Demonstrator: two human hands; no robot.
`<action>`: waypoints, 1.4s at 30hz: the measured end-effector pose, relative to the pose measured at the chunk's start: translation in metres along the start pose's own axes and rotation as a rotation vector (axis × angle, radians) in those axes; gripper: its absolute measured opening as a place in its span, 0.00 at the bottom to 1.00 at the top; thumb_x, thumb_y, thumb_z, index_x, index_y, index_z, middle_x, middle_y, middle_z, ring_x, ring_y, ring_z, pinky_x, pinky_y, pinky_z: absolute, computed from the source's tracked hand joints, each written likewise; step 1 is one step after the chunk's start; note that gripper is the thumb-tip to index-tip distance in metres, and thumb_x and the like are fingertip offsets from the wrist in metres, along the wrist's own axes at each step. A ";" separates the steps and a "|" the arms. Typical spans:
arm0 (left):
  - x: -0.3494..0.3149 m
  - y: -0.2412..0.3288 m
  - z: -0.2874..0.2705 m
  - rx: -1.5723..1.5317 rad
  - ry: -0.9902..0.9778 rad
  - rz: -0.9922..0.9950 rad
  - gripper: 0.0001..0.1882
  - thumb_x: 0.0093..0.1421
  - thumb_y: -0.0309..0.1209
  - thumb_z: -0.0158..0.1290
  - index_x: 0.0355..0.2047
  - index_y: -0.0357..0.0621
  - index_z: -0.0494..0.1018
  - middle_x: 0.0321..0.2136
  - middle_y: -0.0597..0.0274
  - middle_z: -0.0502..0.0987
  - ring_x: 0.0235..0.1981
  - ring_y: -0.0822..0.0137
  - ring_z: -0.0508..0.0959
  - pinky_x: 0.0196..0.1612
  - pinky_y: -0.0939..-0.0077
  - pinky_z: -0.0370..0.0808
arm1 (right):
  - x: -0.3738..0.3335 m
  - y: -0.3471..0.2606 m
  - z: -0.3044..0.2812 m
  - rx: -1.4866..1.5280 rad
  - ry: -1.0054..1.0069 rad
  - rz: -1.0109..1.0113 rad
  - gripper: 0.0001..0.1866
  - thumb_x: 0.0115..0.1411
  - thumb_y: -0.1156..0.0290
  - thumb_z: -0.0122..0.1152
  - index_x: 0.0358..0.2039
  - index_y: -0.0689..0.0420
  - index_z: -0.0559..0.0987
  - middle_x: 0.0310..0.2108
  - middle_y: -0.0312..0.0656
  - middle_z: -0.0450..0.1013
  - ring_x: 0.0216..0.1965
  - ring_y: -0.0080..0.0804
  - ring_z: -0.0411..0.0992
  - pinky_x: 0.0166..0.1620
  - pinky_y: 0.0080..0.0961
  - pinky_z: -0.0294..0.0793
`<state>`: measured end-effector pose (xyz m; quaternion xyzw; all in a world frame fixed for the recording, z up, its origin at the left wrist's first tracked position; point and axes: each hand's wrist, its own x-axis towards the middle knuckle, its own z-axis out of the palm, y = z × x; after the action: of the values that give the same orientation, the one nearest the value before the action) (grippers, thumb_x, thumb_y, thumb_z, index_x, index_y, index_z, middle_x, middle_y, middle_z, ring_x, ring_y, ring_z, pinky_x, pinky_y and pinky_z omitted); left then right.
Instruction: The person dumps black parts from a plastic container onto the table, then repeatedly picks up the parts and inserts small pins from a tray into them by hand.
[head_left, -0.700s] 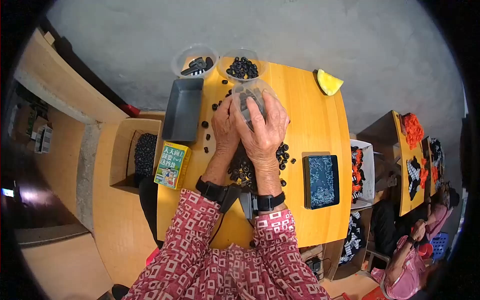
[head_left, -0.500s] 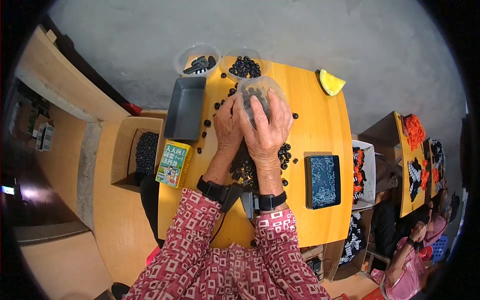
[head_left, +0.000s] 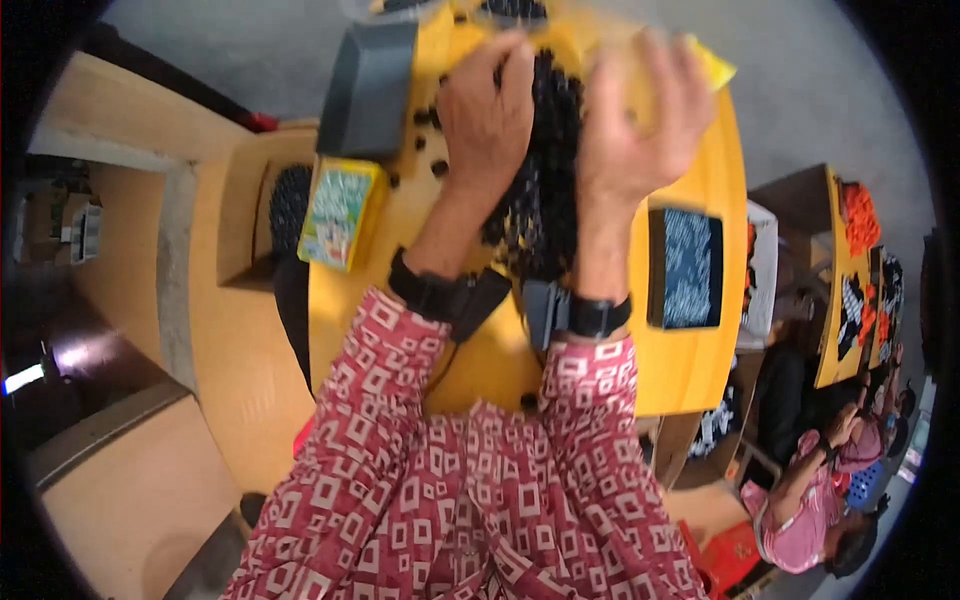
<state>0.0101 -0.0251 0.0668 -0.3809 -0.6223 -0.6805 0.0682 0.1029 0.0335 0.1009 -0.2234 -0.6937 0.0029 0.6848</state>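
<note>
A long heap of small black parts [head_left: 545,170] lies on the yellow table [head_left: 690,375] between my hands. My left hand [head_left: 485,115] is at the heap's left side with its fingers curled in; whatever they hold is hidden. My right hand [head_left: 645,125] is raised at the right of the heap, and motion smears its fingers. A pale, see-through blur shows between the hands at the far side; I cannot tell if it is the clear tub.
A grey tray [head_left: 365,90] and a yellow-green carton [head_left: 342,215] stand at left. At right lies a dark box with a speckled face [head_left: 686,268]. Beyond my right hand is a yellow wedge [head_left: 712,66]. Clear bowls [head_left: 395,14] are cut off at the top. A co-worker [head_left: 805,510] sits at lower right.
Both hands have moved apart, the right one farther right. The clear tub they held together no longer shows plainly. The black heap now lies uncovered, and the whole view has shifted.
</note>
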 end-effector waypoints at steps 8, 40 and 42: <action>-0.017 0.048 -0.009 -0.143 -0.157 -0.125 0.13 0.66 0.30 0.54 0.45 0.32 0.76 0.36 0.52 0.81 0.33 0.68 0.80 0.37 0.75 0.76 | 0.035 0.019 -0.020 0.268 0.309 0.183 0.14 0.59 0.69 0.72 0.45 0.58 0.82 0.43 0.45 0.81 0.42 0.30 0.80 0.42 0.22 0.84; -0.171 0.058 -0.121 -0.097 -1.260 0.479 0.12 0.53 0.33 0.53 0.38 0.47 0.74 0.30 0.65 0.66 0.35 0.65 0.72 0.38 0.69 0.72 | 0.047 0.023 -0.052 0.309 0.298 0.257 0.10 0.55 0.68 0.68 0.35 0.60 0.84 0.32 0.43 0.81 0.38 0.29 0.79 0.45 0.29 0.78; -0.172 0.053 -0.118 -0.060 -1.236 0.504 0.13 0.53 0.32 0.53 0.39 0.47 0.77 0.34 0.66 0.71 0.37 0.67 0.74 0.36 0.72 0.74 | 0.040 0.013 -0.045 0.323 0.353 0.331 0.13 0.56 0.66 0.69 0.38 0.61 0.83 0.34 0.44 0.81 0.38 0.29 0.79 0.44 0.28 0.78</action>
<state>0.1094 -0.2077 0.0128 -0.8362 -0.4196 -0.3176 -0.1547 0.1509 0.0446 0.1380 -0.2190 -0.5082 0.1861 0.8119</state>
